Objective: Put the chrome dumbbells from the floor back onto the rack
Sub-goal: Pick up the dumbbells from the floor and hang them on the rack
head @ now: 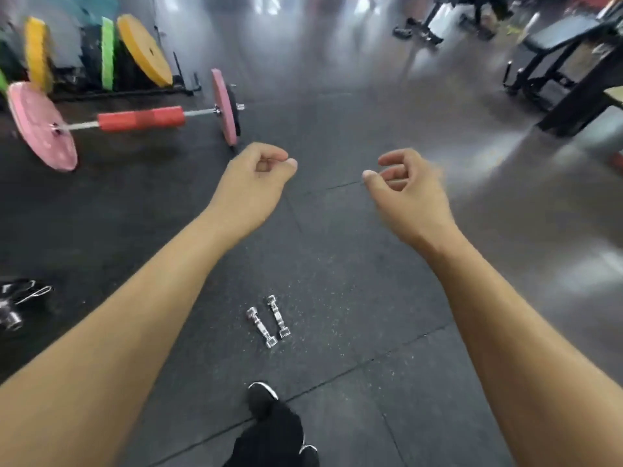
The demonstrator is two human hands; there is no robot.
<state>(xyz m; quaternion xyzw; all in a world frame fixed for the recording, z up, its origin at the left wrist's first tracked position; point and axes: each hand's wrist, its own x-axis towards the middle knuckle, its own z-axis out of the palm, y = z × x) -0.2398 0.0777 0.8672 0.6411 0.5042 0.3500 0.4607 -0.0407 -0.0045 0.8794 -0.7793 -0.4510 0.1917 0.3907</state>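
Observation:
Two small chrome dumbbells lie side by side on the dark rubber floor, the left one point(261, 327) and the right one point(278, 316), just ahead of my black shoe point(261, 399). My left hand point(251, 183) is raised in front of me, curled into a loose fist with nothing in it. My right hand point(406, 188) is held up at the same height, fingers half curled and apart, also with nothing in it. Both hands are well above the dumbbells and touch neither. No dumbbell rack shows in this view.
A barbell with pink plates and a red pad point(141, 119) lies on the floor at the left. Behind it stands a plate rack with yellow and green discs point(108, 53). Black benches point(566, 62) stand at the far right. Chrome gear point(13, 308) lies at the left edge.

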